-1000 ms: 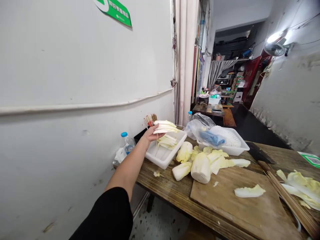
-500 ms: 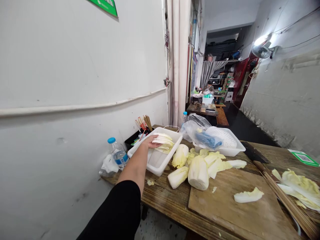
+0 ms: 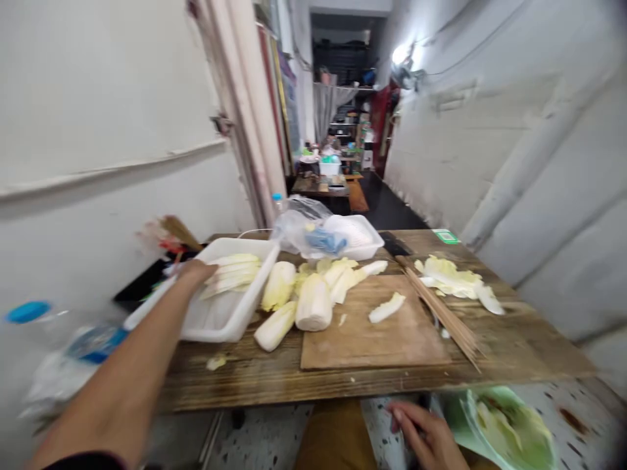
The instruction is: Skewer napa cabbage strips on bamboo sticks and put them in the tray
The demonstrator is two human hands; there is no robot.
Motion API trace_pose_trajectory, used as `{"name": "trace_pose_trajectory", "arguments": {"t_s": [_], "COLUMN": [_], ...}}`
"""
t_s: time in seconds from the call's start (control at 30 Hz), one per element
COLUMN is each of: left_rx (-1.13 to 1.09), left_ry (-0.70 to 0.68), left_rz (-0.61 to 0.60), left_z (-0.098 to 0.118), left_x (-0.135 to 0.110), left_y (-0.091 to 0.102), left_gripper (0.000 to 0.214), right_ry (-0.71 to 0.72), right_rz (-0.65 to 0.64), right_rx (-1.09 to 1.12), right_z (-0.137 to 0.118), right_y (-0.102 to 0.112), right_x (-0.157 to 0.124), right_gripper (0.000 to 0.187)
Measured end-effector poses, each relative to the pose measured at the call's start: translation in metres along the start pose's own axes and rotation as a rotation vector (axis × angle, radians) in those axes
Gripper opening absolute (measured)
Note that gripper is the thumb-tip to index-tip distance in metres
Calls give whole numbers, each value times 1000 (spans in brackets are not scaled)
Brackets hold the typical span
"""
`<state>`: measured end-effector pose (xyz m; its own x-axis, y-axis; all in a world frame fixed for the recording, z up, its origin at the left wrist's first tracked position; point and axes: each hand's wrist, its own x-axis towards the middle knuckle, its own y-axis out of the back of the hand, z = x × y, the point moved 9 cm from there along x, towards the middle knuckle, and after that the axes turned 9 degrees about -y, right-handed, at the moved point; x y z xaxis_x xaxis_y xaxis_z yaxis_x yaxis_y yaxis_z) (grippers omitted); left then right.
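My left hand reaches into a white plastic tray at the left of the table. It is at the near end of a row of pale cabbage leaf pieces lying in the tray. Blur and my own wrist hide its fingers, so its grip is unclear. Below the table's front edge, over my lap, my right hand has its fingers bent together; anything between them is too small to make out. A cut cabbage stands beside the wooden cutting board, and one leaf piece lies on the board.
Smaller cabbage chunks lie between tray and board. Bamboo skewers and a cleaver are right of the board, with loose leaves beyond. A green bin stands below. A water bottle is at left.
The view has swung right and down, bringing my right hand and the green bin into sight. My left hand stays in the tray, now nearer the end of the leaf pieces.
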<state>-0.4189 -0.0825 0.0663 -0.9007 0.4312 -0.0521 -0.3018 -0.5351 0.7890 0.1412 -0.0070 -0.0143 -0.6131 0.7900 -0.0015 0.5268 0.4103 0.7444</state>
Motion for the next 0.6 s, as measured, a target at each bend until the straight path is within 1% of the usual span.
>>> {"name": "trace_pose_trajectory", "arguments": {"t_s": [0.07, 0.1, 0.13, 0.2, 0.27, 0.3, 0.33, 0.4, 0.43, 0.5, 0.53, 0.6], "left_rx": [81, 137, 198, 249, 176, 108, 27, -129, -176, -227, -223, -212], "left_ry": [-66, -116, -205, -409, -586, -661, -726, -843, -891, -968, -986, -1028], "left_rz": [-3, 26, 56, 95, 77, 43, -38, -257, -386, -592, -672, -790], "left_z": [17, 26, 40, 70, 98, 111, 123, 147, 157, 172, 176, 182], "left_x": [-7, -14, -26, -62, -112, -140, -168, -227, -256, -309, -330, -363], "left_y": [7, 12, 15, 14, 0, -12, -29, -69, -90, -127, -143, -169], "left_gripper": [48, 51, 52, 52, 50, 48, 47, 47, 45, 40, 37, 33], "right_ry": [-89, -136, -183, -283, -395, -451, -499, -575, -605, -645, -655, -653], "right_rz": [130, 199, 258, 343, 384, 388, 381, 352, 334, 298, 284, 263], "right_rx": [-67, -107, -150, -245, -347, -395, -440, -516, -547, -597, -617, -650], "right_z": [20, 32, 43, 66, 89, 99, 108, 121, 126, 132, 133, 134], "right_y": [39, 61, 82, 121, 150, 160, 167, 174, 175, 175, 175, 174], "right_x": [8, 13, 18, 33, 51, 59, 68, 82, 88, 95, 98, 101], "right_gripper": [53, 51, 46, 32, 25, 25, 26, 25, 25, 25, 26, 27]}}
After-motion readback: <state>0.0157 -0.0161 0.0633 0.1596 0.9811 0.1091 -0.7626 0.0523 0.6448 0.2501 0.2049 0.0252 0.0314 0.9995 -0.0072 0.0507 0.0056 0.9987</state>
